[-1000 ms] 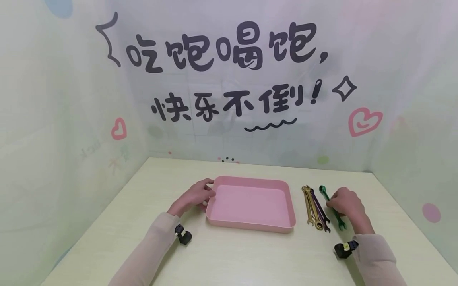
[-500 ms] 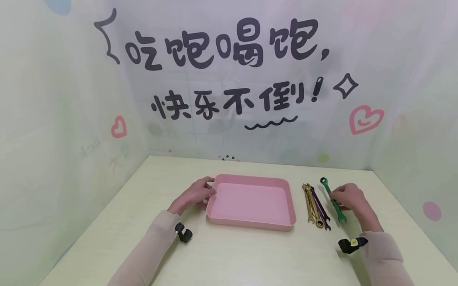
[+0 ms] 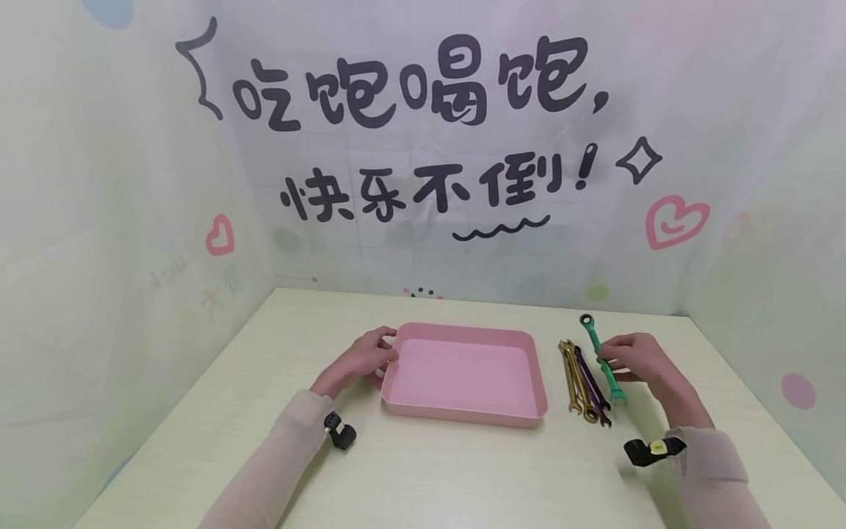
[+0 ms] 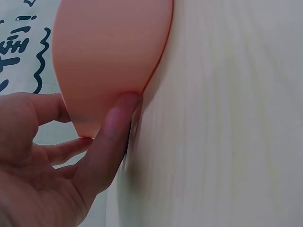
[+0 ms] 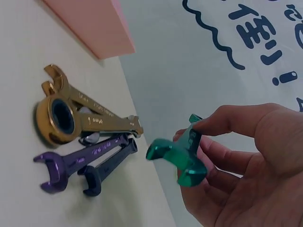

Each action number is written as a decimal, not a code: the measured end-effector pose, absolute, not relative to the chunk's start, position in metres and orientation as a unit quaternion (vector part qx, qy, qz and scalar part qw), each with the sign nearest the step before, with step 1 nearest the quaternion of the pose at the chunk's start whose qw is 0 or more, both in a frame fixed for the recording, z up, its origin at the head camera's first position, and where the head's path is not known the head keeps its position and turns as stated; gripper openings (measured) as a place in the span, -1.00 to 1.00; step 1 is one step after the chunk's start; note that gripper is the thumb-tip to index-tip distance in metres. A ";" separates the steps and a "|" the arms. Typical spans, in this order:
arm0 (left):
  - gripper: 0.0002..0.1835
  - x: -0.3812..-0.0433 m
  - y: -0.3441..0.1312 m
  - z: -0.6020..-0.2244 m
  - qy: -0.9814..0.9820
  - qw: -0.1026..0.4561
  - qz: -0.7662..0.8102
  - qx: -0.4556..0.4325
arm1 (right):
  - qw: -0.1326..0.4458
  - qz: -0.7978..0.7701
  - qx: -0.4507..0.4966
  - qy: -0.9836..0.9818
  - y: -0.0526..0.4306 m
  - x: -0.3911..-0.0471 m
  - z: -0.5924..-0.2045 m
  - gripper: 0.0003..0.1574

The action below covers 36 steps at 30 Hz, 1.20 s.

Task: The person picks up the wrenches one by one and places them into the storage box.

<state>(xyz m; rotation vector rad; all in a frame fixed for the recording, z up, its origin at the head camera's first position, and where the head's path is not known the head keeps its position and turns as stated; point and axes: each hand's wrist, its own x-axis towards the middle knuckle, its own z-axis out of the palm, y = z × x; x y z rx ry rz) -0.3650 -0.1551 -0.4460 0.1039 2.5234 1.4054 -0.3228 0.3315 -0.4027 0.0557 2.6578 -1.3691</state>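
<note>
In the head view my right hand (image 3: 637, 356) holds a green combination wrench (image 3: 604, 360) by its shank, raised off the table, ring end pointing away. The right wrist view shows the wrench's open end (image 5: 177, 161) toward the camera, with thumb and fingers pinching the shank. Just left of it lies a bunch of wrenches: gold ones (image 5: 99, 120), a purple one (image 5: 80, 158) and a dark one (image 5: 109, 168). My left hand (image 3: 360, 356) grips the left end of a pink tray (image 3: 463, 417); in the left wrist view its thumb presses on the outer wall (image 4: 113, 52).
The tray stands on a pale wood-grain table (image 3: 463, 477) with bare inner floor showing. A printed cloth (image 3: 423, 257) with large dark lettering hangs behind the table and along both sides. Black wrist cameras (image 3: 340, 432) sit at both cuffs.
My right hand has lifted the green wrench off the table, then carried it left toward the other wrenches. The left hand and the tray have stayed in place.
</note>
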 end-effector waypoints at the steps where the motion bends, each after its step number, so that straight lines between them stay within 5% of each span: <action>1: -0.37 -0.365 -0.155 -0.446 0.866 0.126 0.482 0.036 | 0.077 -0.459 0.015 0.885 0.331 -0.323 -0.402 -0.43; 36: -0.38 -0.365 -0.156 -0.446 0.864 0.128 0.486 0.039 | 0.090 -0.534 -0.047 0.839 0.285 -0.330 -0.382 -0.50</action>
